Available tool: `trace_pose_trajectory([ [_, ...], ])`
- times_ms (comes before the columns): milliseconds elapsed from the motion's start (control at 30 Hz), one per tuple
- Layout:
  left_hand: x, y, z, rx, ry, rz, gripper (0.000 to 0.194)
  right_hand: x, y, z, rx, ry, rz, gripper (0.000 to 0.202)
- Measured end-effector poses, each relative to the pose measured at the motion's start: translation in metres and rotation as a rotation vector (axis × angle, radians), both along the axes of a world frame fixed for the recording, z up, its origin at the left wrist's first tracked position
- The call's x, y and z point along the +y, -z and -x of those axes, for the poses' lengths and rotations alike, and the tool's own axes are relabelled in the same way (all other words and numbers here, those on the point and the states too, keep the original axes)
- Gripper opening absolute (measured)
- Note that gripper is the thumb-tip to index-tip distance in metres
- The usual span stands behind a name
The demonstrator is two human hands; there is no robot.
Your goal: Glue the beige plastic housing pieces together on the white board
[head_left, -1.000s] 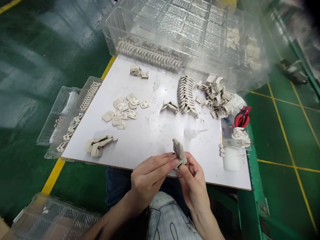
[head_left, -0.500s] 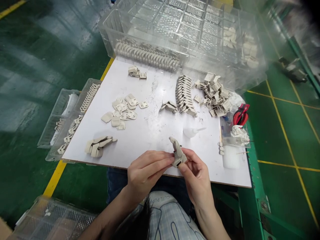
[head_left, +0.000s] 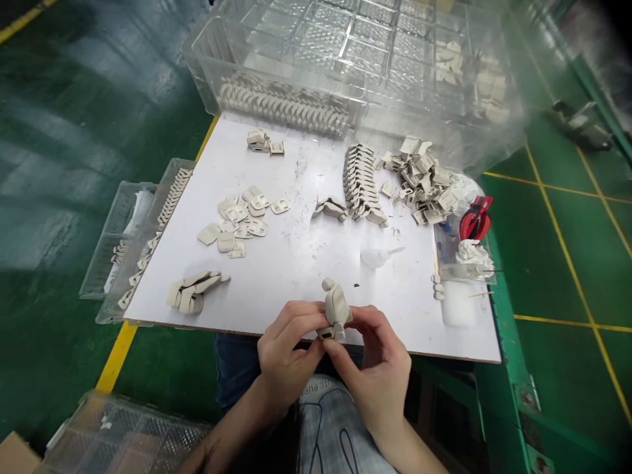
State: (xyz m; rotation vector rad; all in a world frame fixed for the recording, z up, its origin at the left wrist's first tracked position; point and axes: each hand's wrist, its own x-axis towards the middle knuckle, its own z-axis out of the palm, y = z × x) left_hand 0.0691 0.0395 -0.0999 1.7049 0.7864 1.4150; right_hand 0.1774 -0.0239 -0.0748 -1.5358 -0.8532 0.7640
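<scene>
My left hand [head_left: 291,345] and right hand [head_left: 378,362] both gripped the beige part [head_left: 336,308] between fingertips at the lower centre of the frame. Its long axis ran roughly up the frame, leaning slightly left, rounded tip uppermost. Just above it and to the right lay a dark speck [head_left: 356,285], then a translucent nozzle [head_left: 378,257]. Flat pieces [head_left: 237,214] were scattered left of centre; a curved stack [head_left: 360,178] and jumbled clips [head_left: 427,178] sat upper right, below the clear bin [head_left: 291,72].

The thin white board [head_left: 291,263] looks smooth and slightly glossy, the small beige curved parts [head_left: 360,181] matt plastic, the large clear ribbed tray [head_left: 276,72] shiny plastic.
</scene>
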Motion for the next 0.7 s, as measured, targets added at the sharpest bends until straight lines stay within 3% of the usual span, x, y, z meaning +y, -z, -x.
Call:
trace_pose_trajectory([
  [100, -0.003, -0.002, 0.002, -0.081, 0.063, 0.408, 0.011, 0.005, 0.003, -0.015, 0.115, -0.091, 0.017, 0.025],
  [200, -0.003, -0.005, 0.004, -0.210, 0.223, 0.857, 0.024, 0.014, 0.007, -0.032, 0.411, -0.161, 0.067, 0.044],
  [267, -0.002, -0.005, 0.005, -0.286, 0.348, 1.021, 0.031, 0.020, 0.008, -0.038, 0.606, -0.220, 0.159, 0.045],
  [367, -0.001, -0.005, 0.006, -0.355, 0.451, 1.095, 0.030, 0.025, 0.007, -0.038, 0.718, -0.264, 0.259, 0.039],
  [700, 0.003, -0.006, 0.007, -0.379, 0.521, 1.196, 0.034, 0.023, -0.002, -0.034, 0.819, -0.264, 0.255, 0.038],
])
